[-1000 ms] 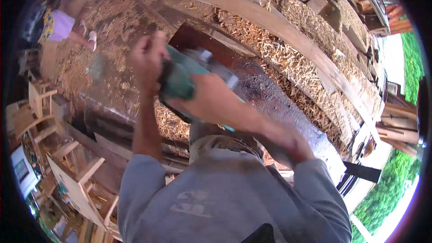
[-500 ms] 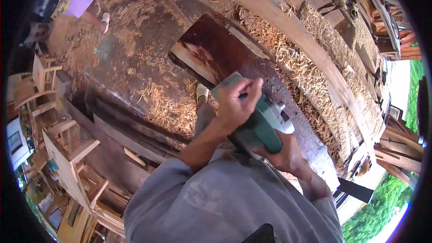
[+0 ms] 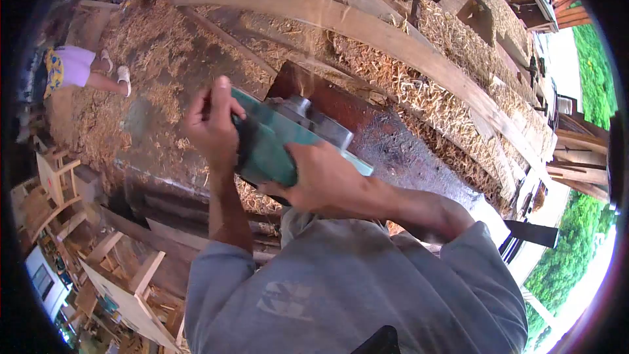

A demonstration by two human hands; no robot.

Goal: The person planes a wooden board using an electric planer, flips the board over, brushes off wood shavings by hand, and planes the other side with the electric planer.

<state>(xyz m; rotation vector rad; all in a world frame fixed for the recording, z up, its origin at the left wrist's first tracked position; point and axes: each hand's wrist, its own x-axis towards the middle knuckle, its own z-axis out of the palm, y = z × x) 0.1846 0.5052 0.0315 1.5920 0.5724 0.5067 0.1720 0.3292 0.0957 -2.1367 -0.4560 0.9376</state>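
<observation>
A green power planer point(image 3: 272, 137) rests over the far-left part of a dark reddish-brown board point(image 3: 373, 128), its metal parts facing the right side. My right hand point(image 3: 321, 174) is wrapped round the planer's rear handle. At the planer's front end is my left hand point(image 3: 216, 118), its fingers curled against the front of the tool; the planer hides part of its grip. Fine shavings fly up beyond the tool.
A long curved plank point(image 3: 367, 23) lies beyond the board, among heaps of wood shavings point(image 3: 432, 101). Wooden frames point(image 3: 128, 288) stand at the lower left. Another person's legs point(image 3: 108, 82) show at the upper left.
From half a second ago, both hands and the planer have moved left and away from my body along the board. Shavings now spray beyond the tool.
</observation>
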